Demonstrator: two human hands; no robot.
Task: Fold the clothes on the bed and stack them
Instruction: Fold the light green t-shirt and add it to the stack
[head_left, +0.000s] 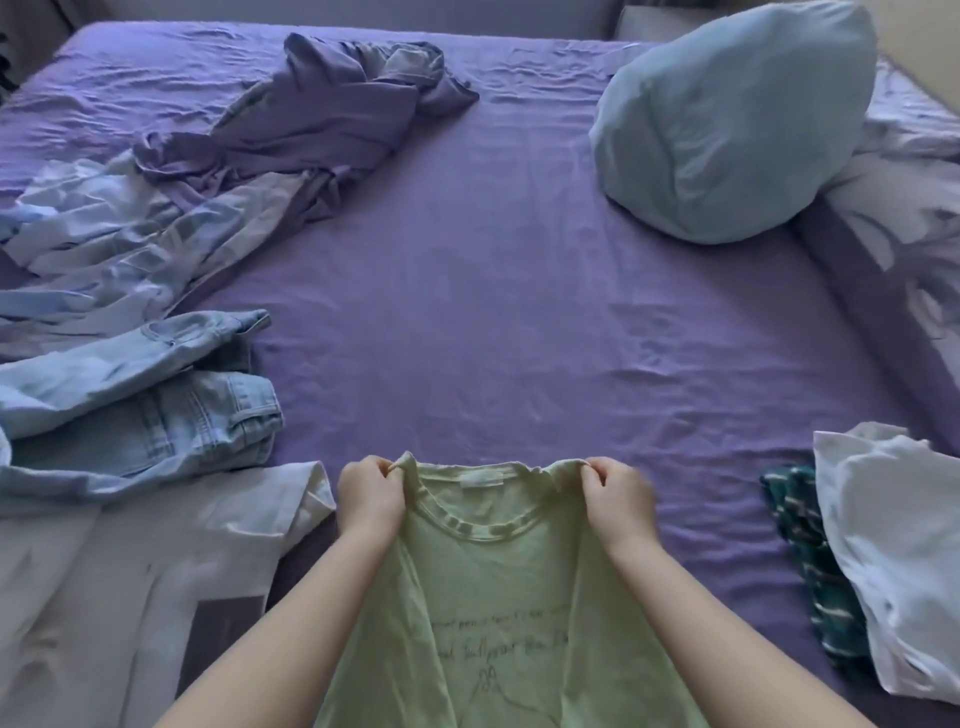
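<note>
Starting far left: white garment (130, 587) spread flat on the purple bed sheet (519, 312), near edge of the bed. Behind it, light blue jeans (150, 410) in a loose heap, partly overlapping the white piece's top edge. Further back left, a pale blue-white patterned cloth (104, 234) crumpled, and a purple garment (332, 109) bunched beside and partly over it, reaching toward the bed's far middle.

Centre, near edge: pale green t-shirt (483, 597) held up, front facing the camera, ribbed neckline on top, faint dark script printed low on the chest. Left hand (371, 493) pinches the shirt's left shoulder, fingers curled tight on the fabric. Right hand (618, 493) pinches the right shoulder the same way, thumb and fingers closed on the seam. Both forearms run up from the bottom edge, either side of the shirt. Shirt's hem is out of view below, so cannot tell whether it touches the bed.

Right of centre, far back: light blue pillow (727, 124) standing tilted on the sheet. Beyond it, at the right edge, a white-and-purple floral duvet (914, 218). Near right: dark teal striped garment (810, 561) lying on the sheet, partly under a crumpled white garment (904, 545) at the frame edge.
</note>
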